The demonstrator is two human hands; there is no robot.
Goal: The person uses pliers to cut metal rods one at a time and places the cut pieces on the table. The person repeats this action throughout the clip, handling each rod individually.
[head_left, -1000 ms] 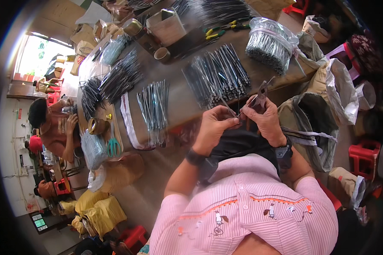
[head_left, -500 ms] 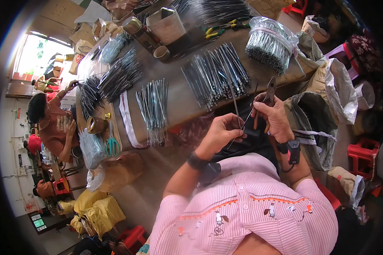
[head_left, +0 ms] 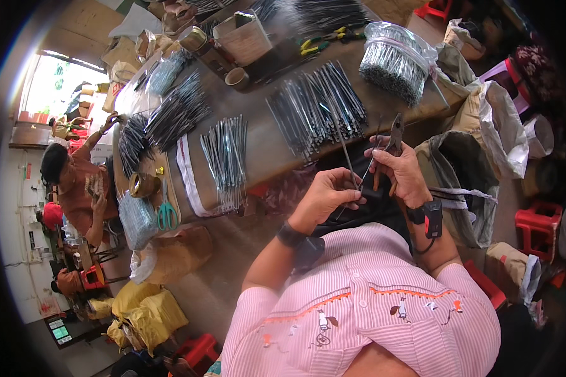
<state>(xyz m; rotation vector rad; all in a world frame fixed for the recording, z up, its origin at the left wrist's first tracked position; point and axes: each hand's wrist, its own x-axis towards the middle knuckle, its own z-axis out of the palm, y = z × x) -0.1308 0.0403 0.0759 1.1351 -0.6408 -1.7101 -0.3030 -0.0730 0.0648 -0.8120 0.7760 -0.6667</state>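
My left hand [head_left: 329, 196] pinches a thin grey metal rod [head_left: 344, 147] that stands up toward the table. My right hand [head_left: 401, 171] grips a pair of pliers [head_left: 391, 143] with dark jaws and orange handles, close beside the rod. Both hands are held together over my lap, just in front of the table edge. Flat rows of grey rods [head_left: 316, 110] lie on the table right above my hands.
A wooden table [head_left: 264, 154] carries more rod bundles [head_left: 225, 157], a bagged bundle of rods [head_left: 393, 63], tape rolls [head_left: 143, 184], green scissors [head_left: 166, 215] and a cardboard box [head_left: 244, 39]. An open sack [head_left: 468, 169] stands at my right. Another person [head_left: 75, 188] sits at the far left. Red stools [head_left: 538, 223] stand around.
My hands have dropped a little from the table edge toward my lap, and the rod now stands upright in my left hand beside the pliers.
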